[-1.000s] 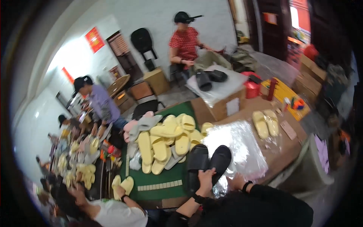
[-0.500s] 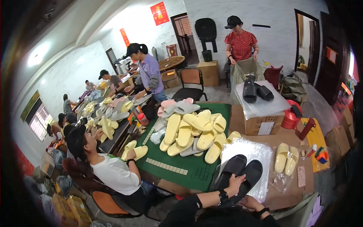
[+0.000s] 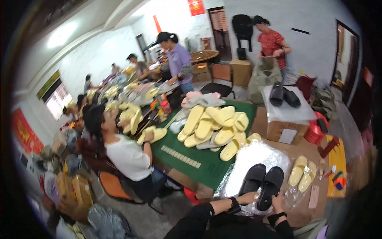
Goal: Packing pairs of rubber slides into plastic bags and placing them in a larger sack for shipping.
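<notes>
Two black slippers lie side by side over a stack of clear plastic bags, toes pointing away from me. My left hand [image 3: 249,198] grips the heel end of the left black slipper [image 3: 253,180], its fingers reaching into the gap between the pair. At the outer heel side of the right black slipper [image 3: 272,186], my right hand [image 3: 277,201] has its fingers closed on the edge. The shiny plastic bags [image 3: 258,153] spread out beyond the slippers.
Yellow slippers [image 3: 217,125] are heaped on a green mat [image 3: 179,153]. A bagged yellow pair [image 3: 302,173] and a phone [image 3: 314,196] lie to my right. Another black pair [image 3: 285,95] tops a cardboard box [image 3: 286,131]. A co-worker in white [image 3: 127,153] sits at left, handling yellow slippers.
My view has swung left, shifting the scene rightward. The black slippers have come down lower and more upright in view, and my right hand has moved from below them to the right one's side.
</notes>
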A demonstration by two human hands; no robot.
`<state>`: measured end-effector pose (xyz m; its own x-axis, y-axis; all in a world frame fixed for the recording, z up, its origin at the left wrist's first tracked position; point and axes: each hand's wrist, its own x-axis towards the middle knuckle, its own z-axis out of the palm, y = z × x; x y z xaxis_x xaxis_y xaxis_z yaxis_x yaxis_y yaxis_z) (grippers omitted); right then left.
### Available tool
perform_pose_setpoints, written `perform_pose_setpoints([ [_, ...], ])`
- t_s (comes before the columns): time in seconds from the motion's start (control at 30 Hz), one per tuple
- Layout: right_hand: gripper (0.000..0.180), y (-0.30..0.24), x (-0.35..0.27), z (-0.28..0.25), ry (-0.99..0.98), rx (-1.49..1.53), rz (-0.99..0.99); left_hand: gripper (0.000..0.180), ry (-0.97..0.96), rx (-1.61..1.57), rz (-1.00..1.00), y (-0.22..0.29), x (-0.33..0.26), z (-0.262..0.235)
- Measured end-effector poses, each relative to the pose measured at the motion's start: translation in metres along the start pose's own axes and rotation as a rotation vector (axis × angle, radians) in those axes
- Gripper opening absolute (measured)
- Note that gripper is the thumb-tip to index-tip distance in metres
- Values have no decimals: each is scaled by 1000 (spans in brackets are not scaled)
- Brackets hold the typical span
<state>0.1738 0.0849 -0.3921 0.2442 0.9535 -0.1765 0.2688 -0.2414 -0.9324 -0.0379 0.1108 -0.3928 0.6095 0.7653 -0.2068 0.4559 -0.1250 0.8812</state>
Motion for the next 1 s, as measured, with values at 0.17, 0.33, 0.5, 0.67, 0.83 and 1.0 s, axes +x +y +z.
perform_pose_setpoints([
  [0.17, 62, -56, -27, -6, 12, -295, 60, 33, 115, 560, -152, 28, -49, 4],
  [0.33, 51, -48, -18, 17, 205, -130, -146, 29, 360, 696, -191, 12, -68, 0],
  [0.5, 42, -43, -9, 27, 234, -605, -450, 40, 293, 653, -219, -13, -72, 11],
  [0.67, 40, -43, 5, 51, -150, -581, -446, 47, 290, 635, -181, 19, -87, 12],
  [0.83, 54, -45, 24, 81, -246, -892, -435, 25, 445, 842, 105, -16, -76, 45],
  [1.0, 58, -71, 40, 93, -320, -996, -207, 33, 205, 664, -32, -19, -81, 46],
])
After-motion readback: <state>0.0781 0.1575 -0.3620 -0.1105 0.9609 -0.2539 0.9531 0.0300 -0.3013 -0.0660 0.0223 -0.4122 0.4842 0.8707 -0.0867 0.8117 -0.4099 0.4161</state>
